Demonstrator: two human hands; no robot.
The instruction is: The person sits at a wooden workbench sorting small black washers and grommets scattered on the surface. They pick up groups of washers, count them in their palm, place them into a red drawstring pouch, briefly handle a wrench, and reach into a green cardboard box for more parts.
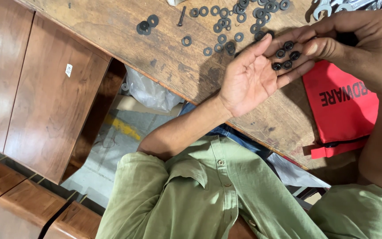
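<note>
Washers (147, 25) lie scattered on the wooden table (111, 31) beside a dark bolt (181, 15). Right of them the left hand (248, 75) lies open, palm up, with several small black nuts (295, 55) resting on its fingers. The right hand (337, 40) touches them with bunched fingertips; whether it pinches one cannot be told. Sorting nuts seems underway; lifting one calls for a fine pinch and a level palm. A red pouch (341, 106) lies beneath.
</note>
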